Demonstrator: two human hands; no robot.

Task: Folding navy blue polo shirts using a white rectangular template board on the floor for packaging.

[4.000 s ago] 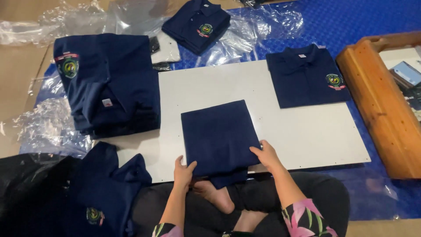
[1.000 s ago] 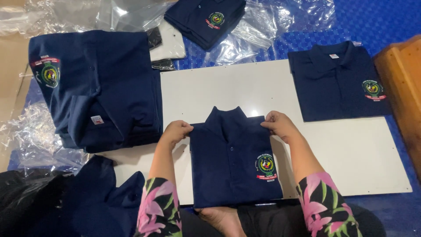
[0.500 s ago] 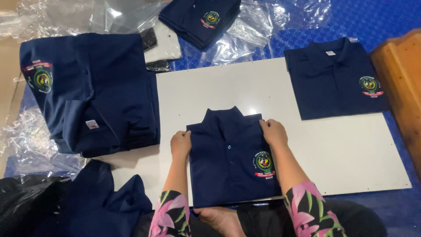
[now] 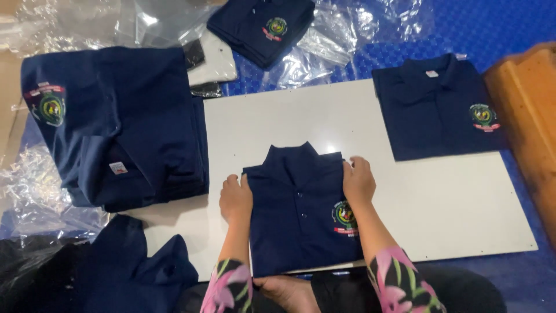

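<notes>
On the white board (image 4: 405, 197) I've got the folded navy polo shirt (image 4: 295, 214) lying collar-up, dead centre. My left hand (image 4: 235, 200) and right hand (image 4: 359, 181) rest flat, fingers relaxed, pressing its side edges.

— Any packaging about?
— Clear plastic bags (image 4: 324, 49), crumpled, at the top, and more clear plastic (image 4: 40, 191) at the left edge.
— Labels?
— A small white tag (image 4: 118, 168) on the left shirt pile, and a white neck label (image 4: 432, 73) in the right shirt's collar.
</notes>
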